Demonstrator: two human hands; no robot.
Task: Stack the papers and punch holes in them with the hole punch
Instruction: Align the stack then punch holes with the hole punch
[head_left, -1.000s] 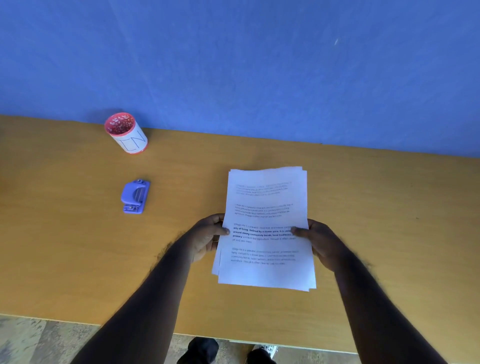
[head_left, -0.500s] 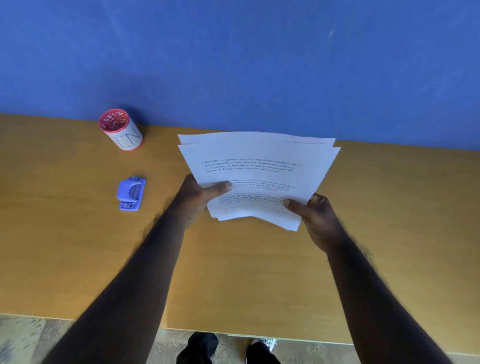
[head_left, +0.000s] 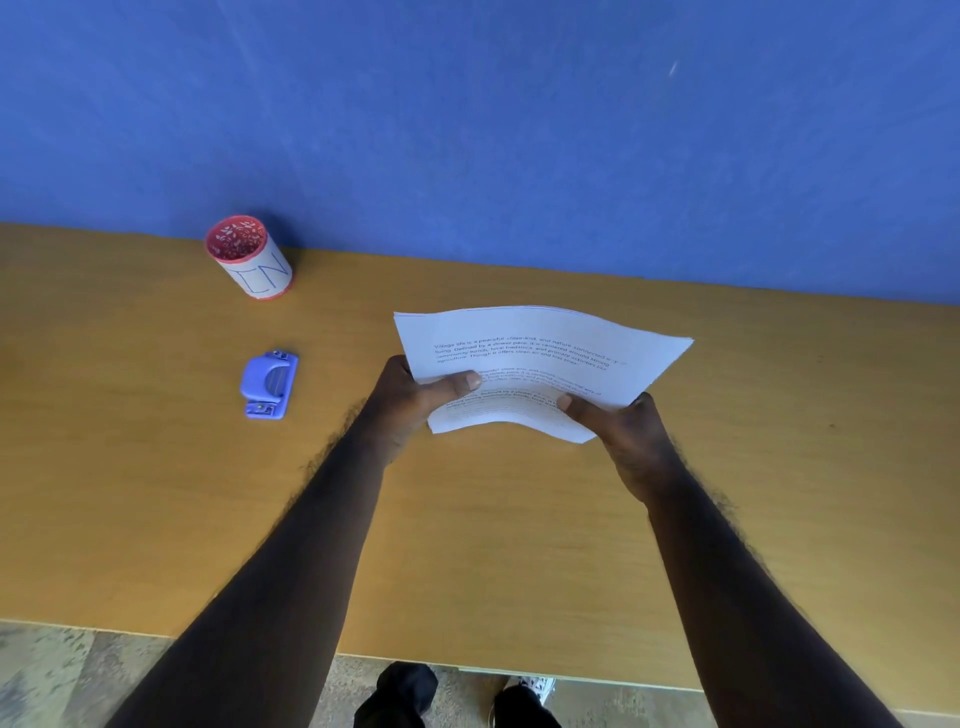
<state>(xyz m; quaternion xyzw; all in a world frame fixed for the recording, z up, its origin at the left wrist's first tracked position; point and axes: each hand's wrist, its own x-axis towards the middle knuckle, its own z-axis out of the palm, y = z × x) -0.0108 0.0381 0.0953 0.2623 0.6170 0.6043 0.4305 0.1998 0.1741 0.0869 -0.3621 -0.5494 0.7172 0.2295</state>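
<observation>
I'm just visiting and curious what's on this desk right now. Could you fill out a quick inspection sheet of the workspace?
Surface: yellow-brown wooden table, flat.
Job's things: stack of white printed papers, lifted and bowed; small purple plastic hole punch lying on the table, untouched.
Clutter: red-rimmed white paper-wrapped cup near the wall.
Grippers: left hand and right hand each pinch the stack's near edge.
Cables: nothing seen.
Surroundings: blue wall; speckled floor; dark shoes.
</observation>
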